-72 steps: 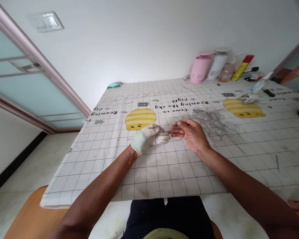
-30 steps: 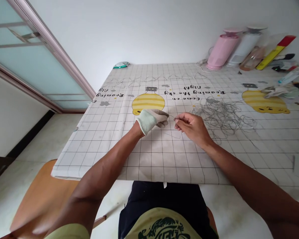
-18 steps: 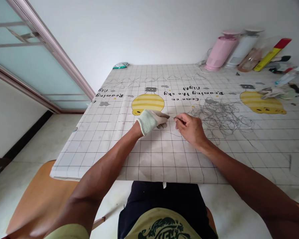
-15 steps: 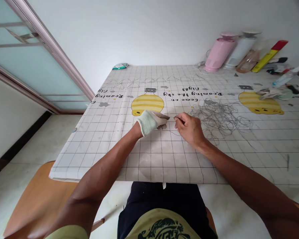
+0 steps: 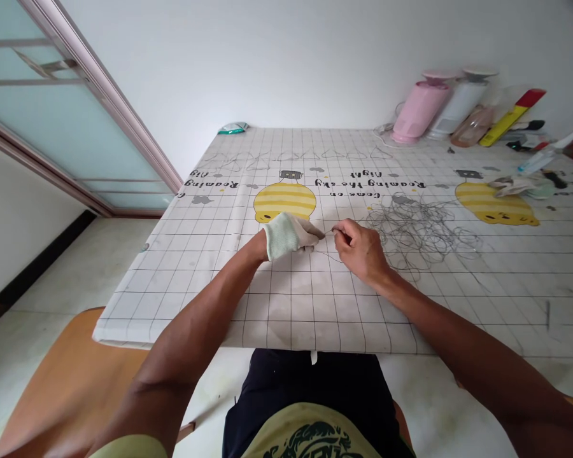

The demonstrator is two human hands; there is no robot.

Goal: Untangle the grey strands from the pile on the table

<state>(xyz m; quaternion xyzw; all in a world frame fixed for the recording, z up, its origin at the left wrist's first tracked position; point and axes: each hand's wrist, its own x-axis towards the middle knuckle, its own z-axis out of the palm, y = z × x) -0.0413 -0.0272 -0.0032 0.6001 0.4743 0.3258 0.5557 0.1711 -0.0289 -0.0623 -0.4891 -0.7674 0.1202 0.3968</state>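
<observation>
My left hand [image 5: 298, 235], in a white glove with a pale green cuff, has its fingers pressed together on a thin wire over the table. Close to its right, my bare right hand [image 5: 358, 247] pinches the same wire, with a short gap between the fingertips. A thin strand [image 5: 328, 256] curves below, between the two hands. Just right of my right hand lies a loose tangle of thin grey wire [image 5: 423, 229]. Along the back of the cloth stretches a row of bent wire shapes [image 5: 332, 154].
The table's checked cloth [image 5: 172, 280] has yellow balloon prints. At the back right stand a pink bottle [image 5: 420, 109], a white one [image 5: 461, 108] and a yellow-red box [image 5: 510, 119]. Another glove [image 5: 523, 186] lies at right; a green packet [image 5: 233, 128] is back left.
Both hands stay close together with slight finger shifts; the fingers of my left hand look more closed. The whole view has shifted slightly.
</observation>
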